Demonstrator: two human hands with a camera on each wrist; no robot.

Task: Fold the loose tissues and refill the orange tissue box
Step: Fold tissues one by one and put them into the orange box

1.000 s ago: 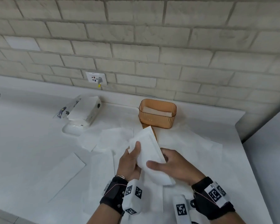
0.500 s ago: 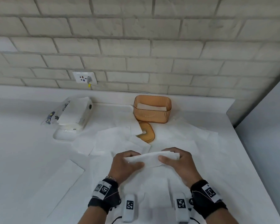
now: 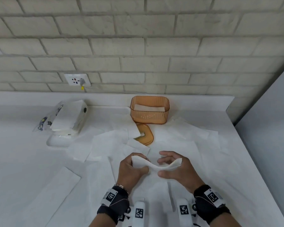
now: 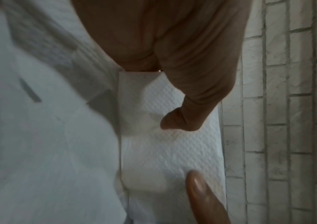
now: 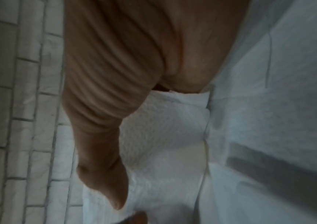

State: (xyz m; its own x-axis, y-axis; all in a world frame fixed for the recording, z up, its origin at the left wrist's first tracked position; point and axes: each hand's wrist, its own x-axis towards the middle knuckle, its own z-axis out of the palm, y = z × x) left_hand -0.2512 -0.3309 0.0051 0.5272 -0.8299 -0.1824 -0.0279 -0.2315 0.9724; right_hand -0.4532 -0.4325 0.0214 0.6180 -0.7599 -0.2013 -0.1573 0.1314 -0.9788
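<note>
A folded white tissue (image 3: 156, 166) hangs between both hands above the counter, sagging in the middle. My left hand (image 3: 133, 167) pinches its left end, thumb on the near face (image 4: 172, 121). My right hand (image 3: 174, 167) holds the right end between thumb and curled fingers; the tissue (image 5: 163, 136) runs past the thumb in the right wrist view. The orange tissue box (image 3: 149, 110) stands open at the back against the wall, with white tissue lying inside. Its orange lid (image 3: 144, 135) lies flat in front of it, partly under loose sheets.
Several loose white tissues (image 3: 111, 145) are spread over the white counter (image 3: 15, 161) around and under my hands. A plastic tissue pack (image 3: 67, 117) lies at the back left. A wall socket (image 3: 77, 79) sits in the brick wall. A grey panel (image 3: 269, 128) borders the counter's right edge.
The tissue stood upright a second ago, was folded down flat between both hands, and is now held stretched sideways and lifted slightly. The head view has tilted down.
</note>
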